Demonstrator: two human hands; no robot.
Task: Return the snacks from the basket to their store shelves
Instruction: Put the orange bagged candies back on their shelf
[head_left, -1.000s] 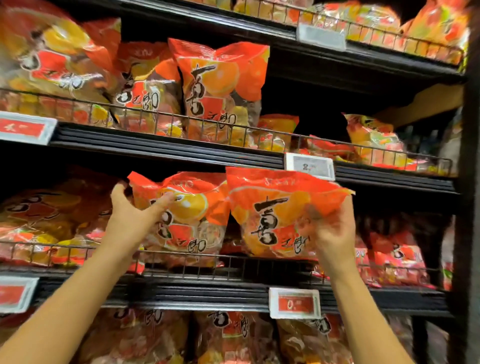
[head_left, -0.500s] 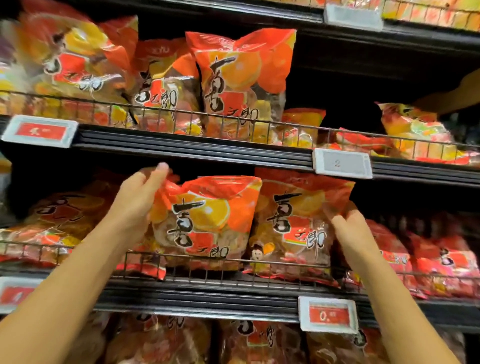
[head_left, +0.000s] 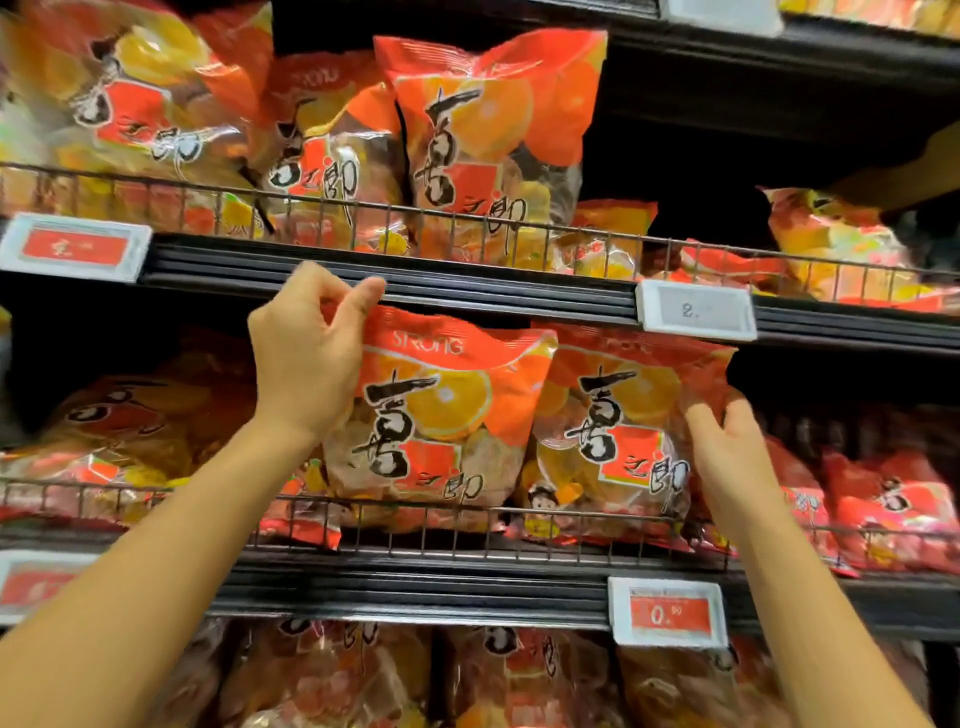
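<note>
**Warm light, dark shelf recesses**

The scene is lit warmly from the front. Glare is seen on the glossy snack bags (head_left: 447, 415); shelf recesses are lost in shadow. Edges are bent and blurred by the wide lens.

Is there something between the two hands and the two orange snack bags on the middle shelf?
Nothing visible. The left hand pinches the top corner of the left bag, and the right hand touches the right edge of the right bag. Both bags stand behind the wire rail.
</note>
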